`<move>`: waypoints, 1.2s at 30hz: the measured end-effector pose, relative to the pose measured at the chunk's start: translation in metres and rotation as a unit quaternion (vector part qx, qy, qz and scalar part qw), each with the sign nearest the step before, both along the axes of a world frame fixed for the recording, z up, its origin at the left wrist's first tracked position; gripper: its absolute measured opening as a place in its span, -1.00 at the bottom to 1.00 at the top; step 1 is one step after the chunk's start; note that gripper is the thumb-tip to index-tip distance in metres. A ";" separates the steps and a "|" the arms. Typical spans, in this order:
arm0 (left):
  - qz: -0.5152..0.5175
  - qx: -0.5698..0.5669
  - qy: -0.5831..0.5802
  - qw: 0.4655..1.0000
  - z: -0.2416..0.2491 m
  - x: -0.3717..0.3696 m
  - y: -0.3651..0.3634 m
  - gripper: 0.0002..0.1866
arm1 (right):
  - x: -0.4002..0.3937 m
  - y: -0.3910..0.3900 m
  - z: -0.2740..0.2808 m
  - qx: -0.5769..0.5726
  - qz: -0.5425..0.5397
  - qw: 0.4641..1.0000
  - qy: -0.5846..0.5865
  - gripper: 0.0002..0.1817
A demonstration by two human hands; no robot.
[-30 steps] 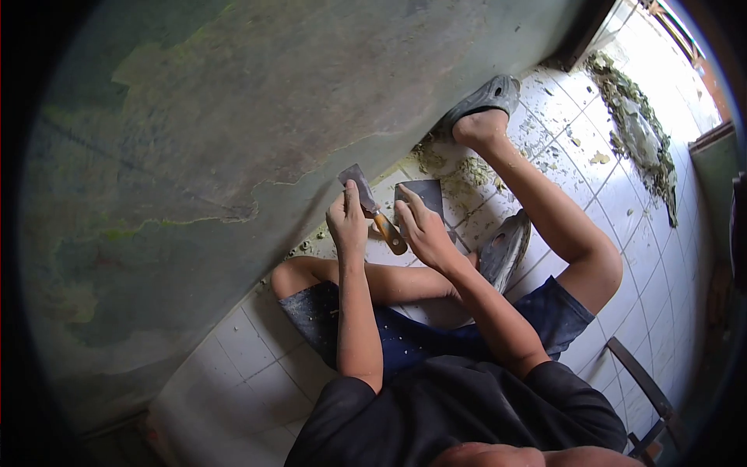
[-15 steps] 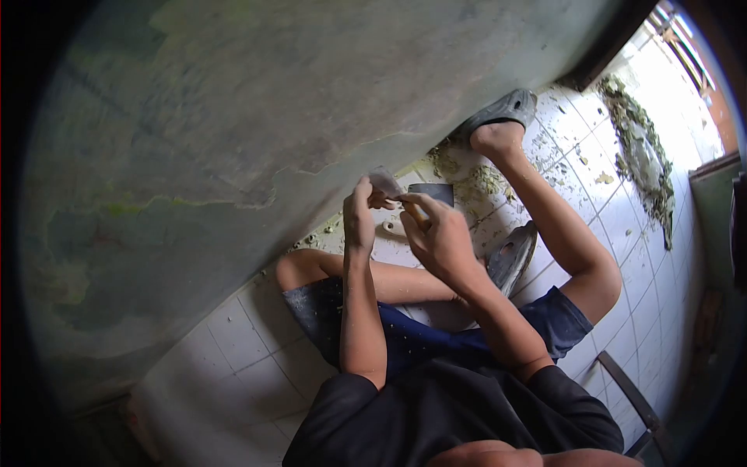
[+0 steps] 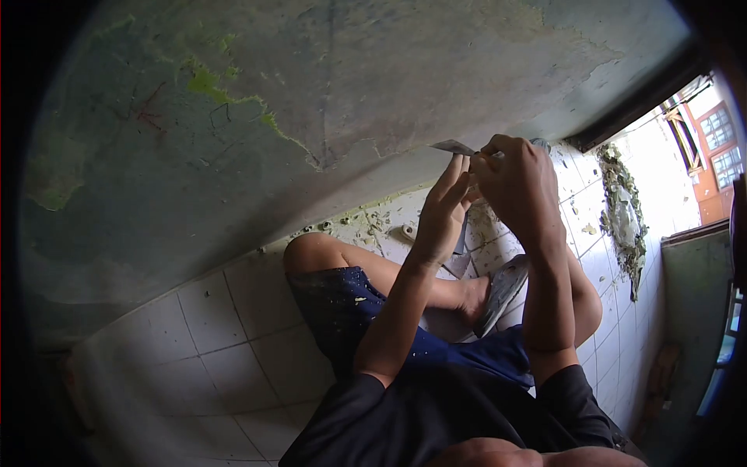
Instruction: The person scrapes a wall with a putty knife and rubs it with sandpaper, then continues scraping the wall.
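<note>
My right hand (image 3: 521,187) is closed around a scraper, its flat metal blade (image 3: 453,147) pointing left and the handle mostly hidden by my fingers. Just under the blade is my left hand (image 3: 442,218), its fingers stretched upward and the fingertips right at the metal. Both hands are raised over my crossed legs, in front of the wall (image 3: 257,179) with its peeling, patchy paint. On the floor behind my left hand lies a dark grey flat piece (image 3: 461,236), partly covered by the hand. A small pale ring-shaped roll (image 3: 408,232) lies beside it.
White floor tiles (image 3: 226,311) carry paint flakes along the wall's foot. A long heap of scrapings (image 3: 625,214) lies toward the bright doorway on the right. My grey clog (image 3: 504,292) rests on the tiles below my hands.
Both hands have moved up and to the right in view, with the scraper's blade now seen nearly edge-on. My left fingers have straightened. The camera view has shifted, showing more of the doorway side.
</note>
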State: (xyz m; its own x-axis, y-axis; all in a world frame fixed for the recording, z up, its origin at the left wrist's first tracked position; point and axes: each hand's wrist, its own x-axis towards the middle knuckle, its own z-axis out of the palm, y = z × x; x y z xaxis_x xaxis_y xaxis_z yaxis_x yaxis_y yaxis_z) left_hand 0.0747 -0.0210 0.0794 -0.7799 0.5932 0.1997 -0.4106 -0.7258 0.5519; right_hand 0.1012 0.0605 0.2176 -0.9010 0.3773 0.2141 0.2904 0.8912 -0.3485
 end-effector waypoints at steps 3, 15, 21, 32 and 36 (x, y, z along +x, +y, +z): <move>-0.025 0.078 -0.018 0.996 0.005 0.001 -0.001 -0.14 | -0.006 -0.006 -0.003 0.012 -0.002 1.000 -0.006 -0.76; -0.041 0.131 -0.089 0.987 -0.012 -0.018 0.002 -0.41 | -0.011 -0.018 -0.029 -0.005 0.011 0.998 0.067 -0.80; -0.006 0.105 -0.072 0.992 -0.011 -0.016 0.007 -0.34 | -0.020 -0.013 -0.028 0.015 -0.017 1.000 -0.003 -0.73; -0.050 0.071 -0.043 0.995 -0.023 -0.017 0.015 -0.35 | -0.012 -0.007 -0.034 0.005 -0.041 0.999 0.025 -0.75; -0.030 0.066 -0.084 0.994 -0.018 -0.016 0.018 -0.39 | -0.029 0.002 -0.050 0.060 -0.034 0.998 0.006 -0.75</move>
